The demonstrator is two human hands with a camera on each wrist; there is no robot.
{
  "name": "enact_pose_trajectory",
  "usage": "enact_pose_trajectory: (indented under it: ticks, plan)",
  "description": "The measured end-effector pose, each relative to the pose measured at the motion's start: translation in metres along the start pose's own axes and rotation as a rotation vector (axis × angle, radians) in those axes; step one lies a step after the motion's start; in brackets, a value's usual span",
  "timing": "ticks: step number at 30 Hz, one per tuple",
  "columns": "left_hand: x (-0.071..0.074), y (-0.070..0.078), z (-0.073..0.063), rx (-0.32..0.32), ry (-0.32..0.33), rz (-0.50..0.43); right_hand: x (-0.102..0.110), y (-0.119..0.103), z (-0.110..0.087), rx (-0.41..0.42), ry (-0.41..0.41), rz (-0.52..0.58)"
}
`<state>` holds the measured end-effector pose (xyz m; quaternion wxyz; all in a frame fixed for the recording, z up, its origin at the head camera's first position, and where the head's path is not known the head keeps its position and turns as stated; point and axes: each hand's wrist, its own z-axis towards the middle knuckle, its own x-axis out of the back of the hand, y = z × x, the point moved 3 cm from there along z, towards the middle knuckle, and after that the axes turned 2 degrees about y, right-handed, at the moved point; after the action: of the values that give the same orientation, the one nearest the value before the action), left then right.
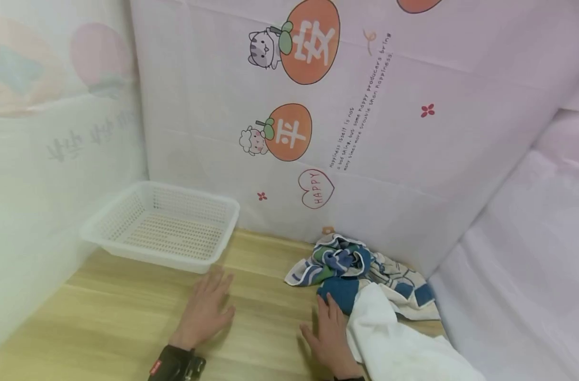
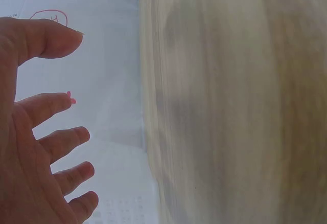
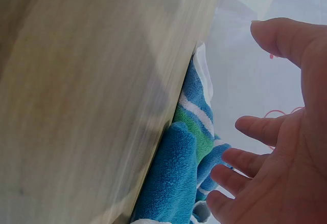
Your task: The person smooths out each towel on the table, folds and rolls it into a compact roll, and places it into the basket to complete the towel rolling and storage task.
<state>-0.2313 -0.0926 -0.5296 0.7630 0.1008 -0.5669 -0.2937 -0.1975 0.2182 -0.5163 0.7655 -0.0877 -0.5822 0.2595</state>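
Note:
My left hand is over the wooden table, fingers spread toward the near corner of a white plastic basket; in the left wrist view its palm and fingers hold nothing. On the right side my right hand has its fingers extended, the tips overlapping a blue part of a towel in the head view. Behind it lies a crumpled striped towel in blue, green and white. Beside that are a beige patterned towel and a white towel. The right palm is bare in the right wrist view.
The wooden tabletop lies between the two hands. A printed white cloth hangs at the back, with more white sheeting at the left and right. The basket stands against the back left corner, the towels along the right side.

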Motion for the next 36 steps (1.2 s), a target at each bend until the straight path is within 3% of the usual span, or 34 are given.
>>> enact_pose_trajectory:
  ticks: [11,21,31,36]
  plan:
    - [0.005,0.006,0.003,0.014,-0.006,0.013,0.002,0.001,0.001,-0.081,-0.067,0.045]
    - [0.006,0.005,0.003,-0.011,0.026,0.015,0.003,0.003,0.004,-0.103,-0.099,0.031]
    - [0.000,0.007,0.005,-0.020,0.024,0.011,0.026,0.031,0.002,-0.096,0.044,-0.025]
    - [0.000,0.015,0.007,-0.069,0.030,-0.024,0.044,0.049,-0.001,-0.113,0.071,-0.077]
